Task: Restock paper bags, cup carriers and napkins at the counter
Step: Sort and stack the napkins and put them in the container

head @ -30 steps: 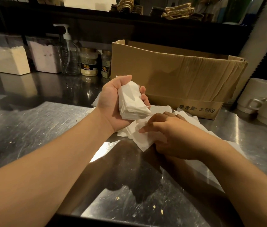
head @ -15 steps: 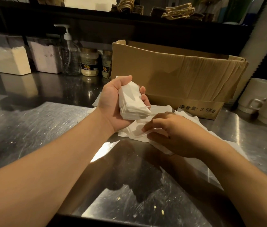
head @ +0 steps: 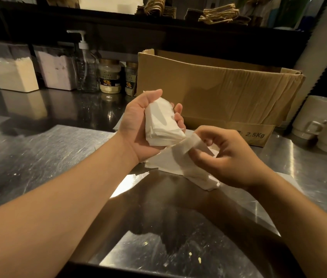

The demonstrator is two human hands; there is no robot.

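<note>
Two hands at work over the steel desk point(head: 38, 149), napkin stage of the restock. Left hand point(head: 138, 125) grips a folded napkin stack point(head: 161, 125), thumb on one side, fingertips curled round the other, held up just in front of the cardboard box point(head: 219, 93) at the desk's back edge. Right hand point(head: 233, 157) was pressed down on the loose napkins point(head: 180, 165) half a second ago; now it is raised off them, thumb and forefinger pinching one napkin point(head: 190, 145) by its end, other fingers loosely curled. That napkin's free end points toward the held stack, close under it, can't tell if touching. Loose pile lies mid-desk, under and between the hands.

Judgement: one more sheet picked off the pile, about to join the stack. Gathering partly done; plenty of loose sheets left on the desk. No napkin holder visible, so the placing step looks not yet started.

Back edge, left of box: pump bottle point(head: 85, 65), two jars point(head: 109, 79), two powder containers point(head: 16, 75). White mugs point(head: 317, 117) by the right edge.
</note>
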